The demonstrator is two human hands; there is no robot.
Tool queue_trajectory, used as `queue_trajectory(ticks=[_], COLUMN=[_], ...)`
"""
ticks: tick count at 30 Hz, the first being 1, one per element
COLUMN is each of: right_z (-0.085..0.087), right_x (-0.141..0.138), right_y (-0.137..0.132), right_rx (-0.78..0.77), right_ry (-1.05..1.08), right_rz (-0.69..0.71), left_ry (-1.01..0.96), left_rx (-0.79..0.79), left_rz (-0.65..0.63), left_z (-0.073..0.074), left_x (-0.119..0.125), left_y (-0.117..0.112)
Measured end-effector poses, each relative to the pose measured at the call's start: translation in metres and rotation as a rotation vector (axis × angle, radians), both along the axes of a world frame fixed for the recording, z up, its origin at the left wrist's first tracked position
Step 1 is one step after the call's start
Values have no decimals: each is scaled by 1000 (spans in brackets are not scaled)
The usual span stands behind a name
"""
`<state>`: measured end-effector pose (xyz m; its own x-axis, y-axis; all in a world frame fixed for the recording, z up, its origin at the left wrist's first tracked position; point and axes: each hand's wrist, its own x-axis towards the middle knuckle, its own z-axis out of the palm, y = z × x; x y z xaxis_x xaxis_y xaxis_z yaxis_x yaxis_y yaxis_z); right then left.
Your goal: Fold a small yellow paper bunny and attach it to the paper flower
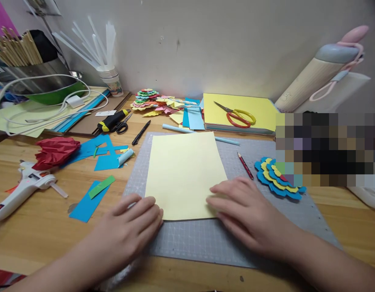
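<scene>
On one grey mat (202,243), two hands (134,225) (244,213) touch one yellow sheet (184,174).

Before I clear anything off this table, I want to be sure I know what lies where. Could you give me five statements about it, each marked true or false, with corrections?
1. The pale yellow sheet lies on the gray cutting mat. True.
2. The red-and-yellow-handled scissors lie on the cutting mat. False: they lie on the paper stack.
3. The right hand has fingers on the pale yellow sheet. True.
4. The dark red pencil lies left of the sheet. False: it lies right of it, beside the layered paper flower.
5. The left hand holds the white glue gun. False: the hand is at the sheet's lower left corner.
</scene>
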<state>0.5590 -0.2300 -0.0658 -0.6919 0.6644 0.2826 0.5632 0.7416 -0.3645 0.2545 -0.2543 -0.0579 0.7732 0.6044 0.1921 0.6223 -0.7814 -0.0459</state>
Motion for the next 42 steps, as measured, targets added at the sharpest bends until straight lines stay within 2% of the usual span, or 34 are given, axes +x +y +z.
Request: queue_trajectory(ticks=[3,9,18,27,36,39,42], right_z=[-4,-17,-7,0,8,12,11], right_x=[-4,-5,-10,37,87,89,78], right_y=[-5,-7,-3,-4,-7,-10,-20], right_rx=[43,145,161,159,164,131,79], right_ry=[-87,-126,-162,-245,-394,-390,-352], right_rz=[148,140,175,86,-1,-14,-11], left_ry=[13,54,11,-39,-104,-108,-37], left_rx=[-37,-130,-155,-174,-145,-105,-57], left_rz=[-14,3,48,62,51,-12,-52], left_z=[-1,-9,-14,-15,-9,-8,-5], left_x=[14,16,16,15,21,28,45], left_y=[-8,-14,-14,-14,-9,-4,5])
